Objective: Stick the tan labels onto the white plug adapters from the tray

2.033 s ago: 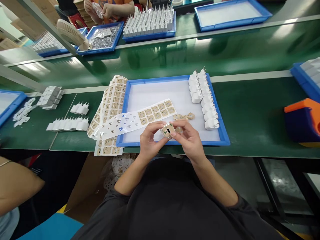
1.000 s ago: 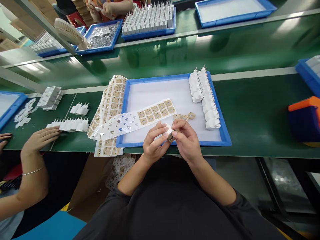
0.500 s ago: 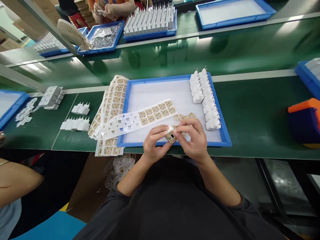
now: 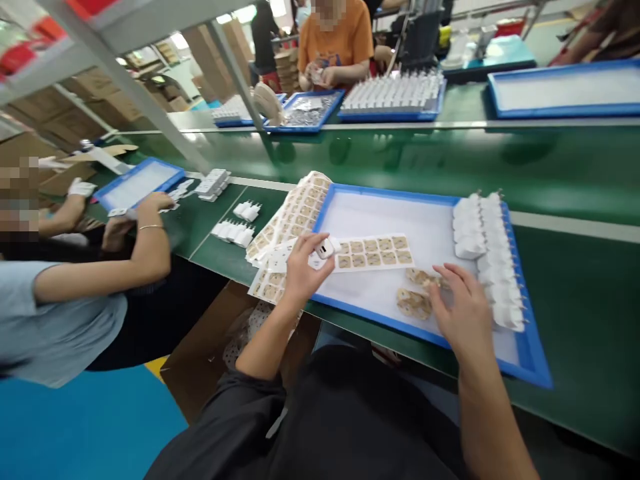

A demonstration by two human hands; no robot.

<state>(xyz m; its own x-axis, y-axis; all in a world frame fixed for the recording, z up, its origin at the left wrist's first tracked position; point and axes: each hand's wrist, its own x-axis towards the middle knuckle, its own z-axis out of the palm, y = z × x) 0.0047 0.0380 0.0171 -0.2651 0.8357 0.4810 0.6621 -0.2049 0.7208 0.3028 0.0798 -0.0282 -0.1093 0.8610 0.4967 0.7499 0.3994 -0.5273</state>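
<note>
My left hand (image 4: pixel 306 272) pinches a small white plug charger (image 4: pixel 326 249), its port face turned up toward me. It holds the charger over a strip of tan stickers (image 4: pixel 373 253) that lies across the blue-rimmed tray (image 4: pixel 370 308). Above the right part of that tray is my right hand (image 4: pixel 463 303), thumb and fingers apart. Crumpled brown sticker pieces (image 4: pixel 414 303) lie by its fingertips; whether the thumb touches one is unclear. Along the tray's right side stand rows of white plug chargers (image 4: pixel 500 273), pins pointing up and outward.
Sticker sheets (image 4: pixel 300 207) overlap the tray's left edge. More white chargers (image 4: pixel 234 232) stand left of them on the green bench. A co-worker's arm (image 4: pixel 150 237) reaches in at left. Across the bench are a person in orange (image 4: pixel 336 40), a fan (image 4: pixel 267 103) and filled trays.
The view has swung left and up. My hands have parted: the left keeps the charger, whose tan face now looks white, and the right has moved over to the brown pieces.
</note>
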